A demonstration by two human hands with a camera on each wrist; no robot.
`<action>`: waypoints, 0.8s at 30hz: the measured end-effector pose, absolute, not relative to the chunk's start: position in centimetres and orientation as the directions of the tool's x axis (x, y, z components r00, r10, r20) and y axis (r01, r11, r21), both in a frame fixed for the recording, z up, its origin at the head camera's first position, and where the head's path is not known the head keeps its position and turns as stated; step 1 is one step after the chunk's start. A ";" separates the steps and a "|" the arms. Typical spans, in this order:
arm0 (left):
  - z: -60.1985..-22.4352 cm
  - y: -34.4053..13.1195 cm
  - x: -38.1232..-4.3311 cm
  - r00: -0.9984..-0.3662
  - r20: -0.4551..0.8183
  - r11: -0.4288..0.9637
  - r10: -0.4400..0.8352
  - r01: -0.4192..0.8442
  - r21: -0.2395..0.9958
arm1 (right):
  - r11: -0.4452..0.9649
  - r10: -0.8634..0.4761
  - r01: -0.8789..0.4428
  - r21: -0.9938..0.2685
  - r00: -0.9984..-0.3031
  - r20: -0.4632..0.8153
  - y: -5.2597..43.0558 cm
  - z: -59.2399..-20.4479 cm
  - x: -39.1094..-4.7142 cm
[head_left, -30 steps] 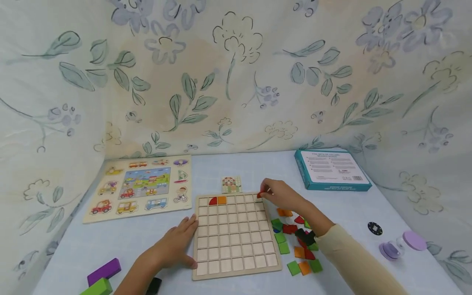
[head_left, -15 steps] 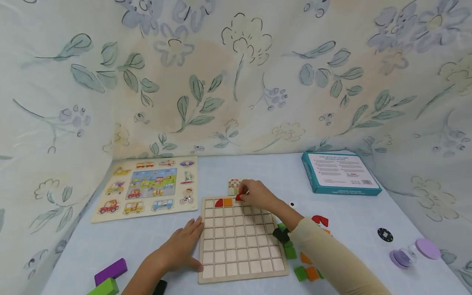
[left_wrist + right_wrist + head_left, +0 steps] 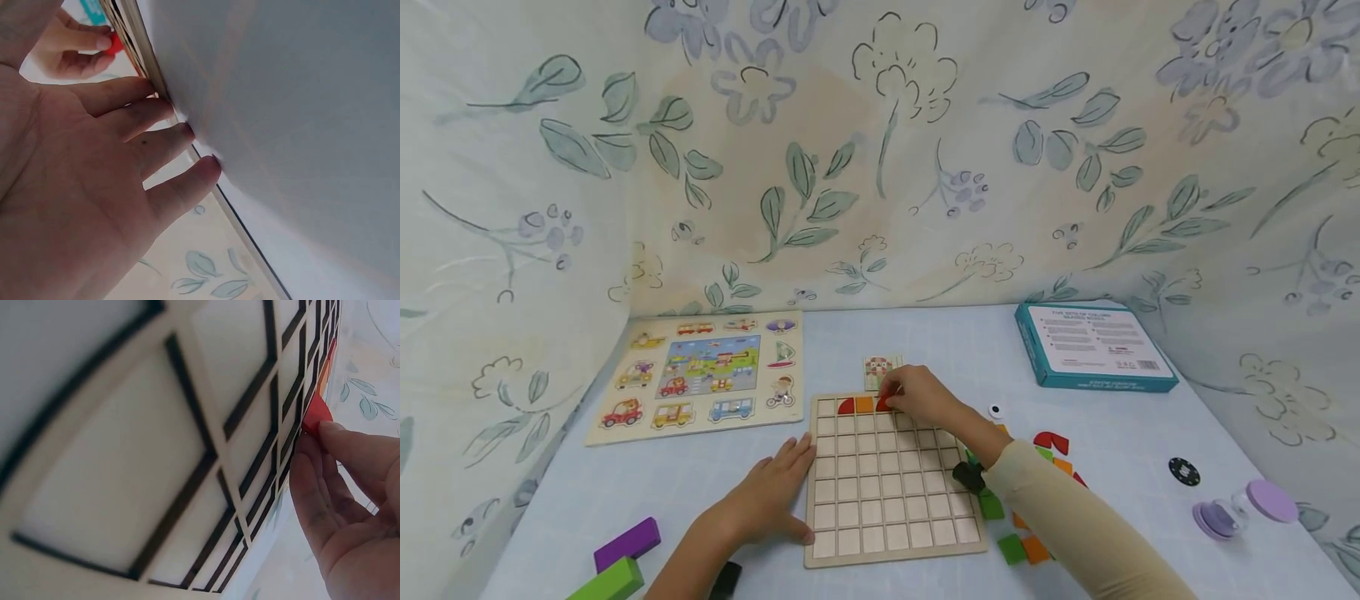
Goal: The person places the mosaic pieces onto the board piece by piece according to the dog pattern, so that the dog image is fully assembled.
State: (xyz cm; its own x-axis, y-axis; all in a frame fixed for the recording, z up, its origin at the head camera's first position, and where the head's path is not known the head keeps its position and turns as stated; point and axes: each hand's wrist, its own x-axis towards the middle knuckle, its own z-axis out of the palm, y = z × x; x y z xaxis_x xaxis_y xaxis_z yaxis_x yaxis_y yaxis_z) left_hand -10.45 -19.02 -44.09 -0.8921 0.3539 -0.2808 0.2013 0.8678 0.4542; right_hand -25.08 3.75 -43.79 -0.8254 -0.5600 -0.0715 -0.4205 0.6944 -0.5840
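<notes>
A wooden grid board with square cells lies in front of me. In its far row sit a red quarter-circle tile and, right beside it, an orange square tile. My right hand pinches another red tile between thumb and fingers, at the cell just right of the orange one. Part of that tile is covered by the fingers. My left hand rests along the board's left edge with fingers straight, its fingertips on the table by the rim. A small pattern card lies behind the board.
Loose red, green and orange tiles lie right of the board, partly under my right sleeve. A vehicle puzzle stands back left, a teal box back right. Purple and green blocks lie front left; a black disc lies right.
My right hand has moved left along the far row with the red tile, from the right corner to beside the orange tile, then lowered it there. The left hand stays at the board's edge.
</notes>
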 end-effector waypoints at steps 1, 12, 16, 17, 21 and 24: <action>-44.1 -19.0 -10.4 -0.892 -0.281 0.868 0.354 0.201 0.455 | 0.693 -0.562 -0.422 -0.584 -0.824 -0.071 3.7 -43.8 -25.1; -44.7 -19.1 -10.1 -0.894 -0.262 0.860 0.363 0.214 0.463 | 0.637 -0.609 -0.452 -0.625 -0.792 -0.048 4.3 -43.2 -24.7; -44.6 -19.2 -10.2 -0.894 -0.262 0.867 0.362 0.219 0.448 | 0.611 -0.601 -0.423 -0.669 -0.798 -0.044 4.6 -43.3 -24.9; -44.6 -19.2 -10.2 -0.894 -0.264 0.869 0.362 0.220 0.444 | 0.609 -0.600 -0.422 -0.672 -0.799 -0.042 4.6 -43.4 -25.1; -44.4 -19.1 -10.3 -0.893 -0.272 0.871 0.358 0.215 0.441 | 0.611 -0.614 -0.447 -0.654 -0.789 -0.034 4.6 -43.7 -25.5; -44.3 -19.1 -10.4 -0.892 -0.273 0.870 0.360 0.214 0.445 | 0.620 -0.627 -0.462 -0.634 -0.778 -0.047 4.5 -43.7 -25.7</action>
